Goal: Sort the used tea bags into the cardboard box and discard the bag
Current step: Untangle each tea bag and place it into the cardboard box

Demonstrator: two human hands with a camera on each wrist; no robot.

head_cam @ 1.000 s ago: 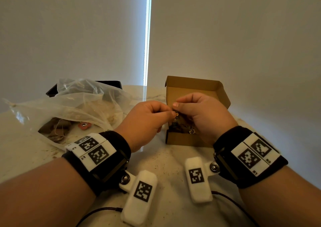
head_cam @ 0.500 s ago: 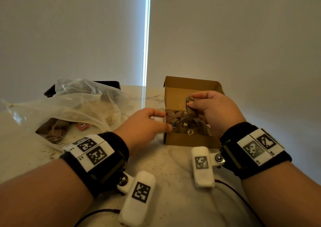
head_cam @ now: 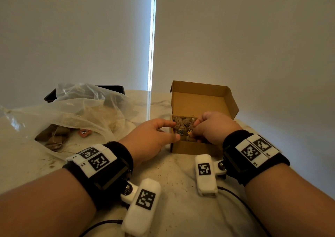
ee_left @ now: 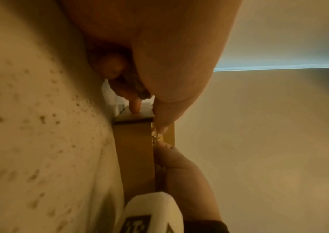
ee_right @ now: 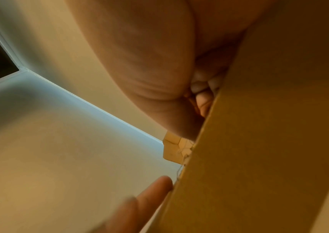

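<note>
The open cardboard box (head_cam: 199,100) stands at mid table with its lid up; several brown used tea bags (head_cam: 182,123) with tags lie inside. My right hand (head_cam: 194,128) is down in the box, fingers curled and pinching a tea bag among the pile; the bag itself is mostly hidden. My left hand (head_cam: 173,130) touches the box's front left corner with a straight index finger and thumb, holding nothing. The left wrist view shows that fingertip (ee_left: 134,108) on the box (ee_left: 133,157) wall. The clear plastic bag (head_cam: 76,109) lies to the left, with more tea bags (head_cam: 52,137) inside.
A black tray (head_cam: 116,88) sits behind the plastic bag. An orange tag (head_cam: 84,132) lies at the bag's mouth. Tea crumbs speckle the pale marble table (head_cam: 177,186). Blinds rise close behind the box, with a bright gap (head_cam: 151,55) between them.
My hands parted from pinching together in front of the box. The right hand carried a tea bag over and down into the box. The left hand moved to the box's left corner.
</note>
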